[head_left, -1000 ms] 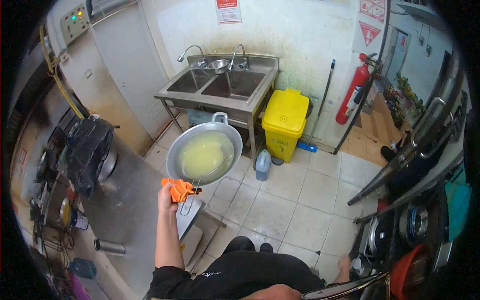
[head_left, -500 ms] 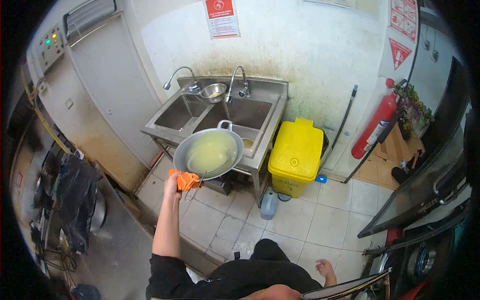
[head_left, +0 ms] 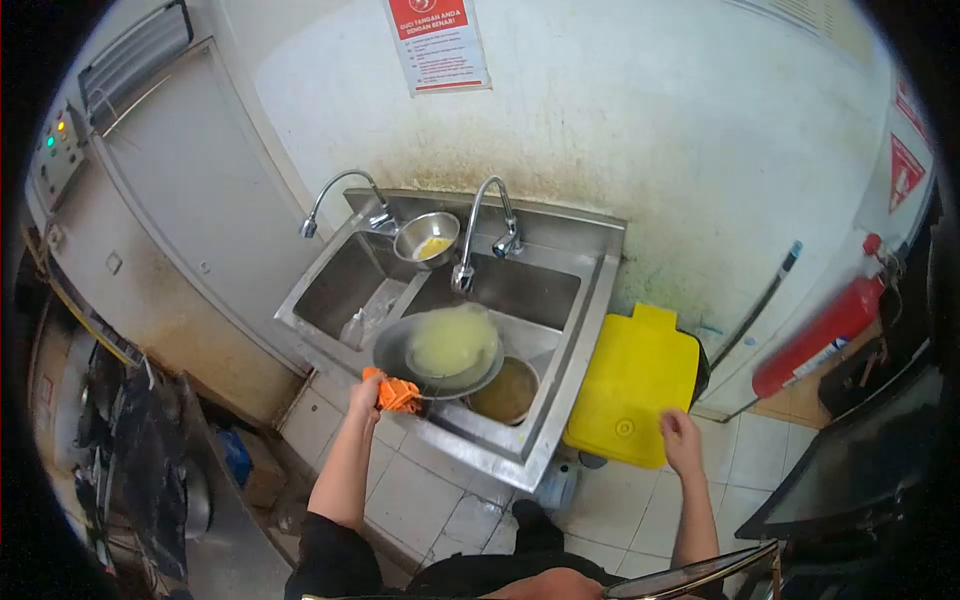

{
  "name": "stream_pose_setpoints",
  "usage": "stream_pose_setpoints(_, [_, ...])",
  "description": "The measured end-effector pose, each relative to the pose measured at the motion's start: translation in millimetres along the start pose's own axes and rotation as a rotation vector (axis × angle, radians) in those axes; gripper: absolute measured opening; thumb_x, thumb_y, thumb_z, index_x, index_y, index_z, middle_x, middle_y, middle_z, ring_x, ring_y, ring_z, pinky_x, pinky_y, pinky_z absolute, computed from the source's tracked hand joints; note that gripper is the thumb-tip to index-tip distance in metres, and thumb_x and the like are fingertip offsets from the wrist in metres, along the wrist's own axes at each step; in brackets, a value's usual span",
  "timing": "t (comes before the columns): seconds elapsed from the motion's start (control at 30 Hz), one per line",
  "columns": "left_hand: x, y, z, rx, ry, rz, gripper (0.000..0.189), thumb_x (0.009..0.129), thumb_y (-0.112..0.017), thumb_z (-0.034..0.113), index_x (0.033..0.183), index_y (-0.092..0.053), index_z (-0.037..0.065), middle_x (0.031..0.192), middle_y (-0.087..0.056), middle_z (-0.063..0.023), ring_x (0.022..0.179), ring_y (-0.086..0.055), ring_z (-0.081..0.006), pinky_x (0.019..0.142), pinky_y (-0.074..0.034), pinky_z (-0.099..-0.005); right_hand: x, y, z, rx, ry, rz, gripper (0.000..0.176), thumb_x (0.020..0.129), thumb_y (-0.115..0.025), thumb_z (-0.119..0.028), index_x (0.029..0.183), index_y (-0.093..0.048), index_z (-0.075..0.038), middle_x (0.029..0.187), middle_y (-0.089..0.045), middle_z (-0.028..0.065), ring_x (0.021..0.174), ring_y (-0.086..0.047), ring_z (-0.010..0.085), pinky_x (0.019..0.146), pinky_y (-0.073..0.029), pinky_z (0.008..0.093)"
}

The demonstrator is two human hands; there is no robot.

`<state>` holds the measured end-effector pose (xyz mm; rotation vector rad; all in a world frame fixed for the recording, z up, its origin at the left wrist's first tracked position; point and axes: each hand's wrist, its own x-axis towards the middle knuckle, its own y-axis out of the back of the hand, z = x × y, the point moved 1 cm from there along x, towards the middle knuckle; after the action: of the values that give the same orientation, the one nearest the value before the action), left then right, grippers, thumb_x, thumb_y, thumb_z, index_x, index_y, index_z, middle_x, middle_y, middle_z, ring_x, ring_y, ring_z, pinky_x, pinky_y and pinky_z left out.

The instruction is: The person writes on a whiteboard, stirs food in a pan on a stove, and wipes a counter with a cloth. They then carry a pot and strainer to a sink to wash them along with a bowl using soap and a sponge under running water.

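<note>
My left hand grips an orange cloth wrapped around the handle of a metal wok. The wok holds pale yellow liquid and hangs tilted over the right basin of a steel double sink. A round pot with brownish liquid sits in that basin, just under the wok's edge. My right hand is held out with fingers apart near the edge of a yellow bin, holding nothing.
Two taps rise at the back of the sink, with a small steel bowl between them. A red fire extinguisher and a broom handle stand at the right wall. A dark counter runs along the left.
I have walked up to the sink. The wok moved from in front of the sink to over the right basin and now tilts. My right hand came up beside the yellow bin.
</note>
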<state>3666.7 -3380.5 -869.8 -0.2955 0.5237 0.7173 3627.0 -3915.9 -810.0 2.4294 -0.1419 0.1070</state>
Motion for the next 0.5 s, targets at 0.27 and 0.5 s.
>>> stream_pose_setpoints(0.27, [112.3,-33.7,1.6,0.686,-0.151,0.065,0.024,0.066,-0.061,0.019,0.074,-0.062,-0.004,0.07,-0.062,-0.0109,0.062,-0.061,-0.0199,0.055,-0.047,-0.0307,294.1,-269.9,-62.1,0.222,0.037,-0.324,0.038,0.074,-0.062,-0.028,0.102,-0.054,-0.003,0.087,-0.061,0.0125,0.083,-0.06,0.0219,0.074,-0.046,0.0309])
stream_pose_setpoints(0.5, [112.2,-102.8,49.7,1.368,-0.391,0.073,0.033,0.065,-0.058,0.029,0.077,-0.064,0.0,0.08,-0.061,-0.0218,0.076,-0.061,-0.0332,0.069,-0.048,-0.0396,376.5,-370.6,-71.1,0.919,-0.641,-0.445,0.043,0.083,-0.054,-0.036,0.103,-0.048,0.002,0.09,-0.056,0.017,0.081,-0.057,0.0247,0.074,-0.05,0.0319])
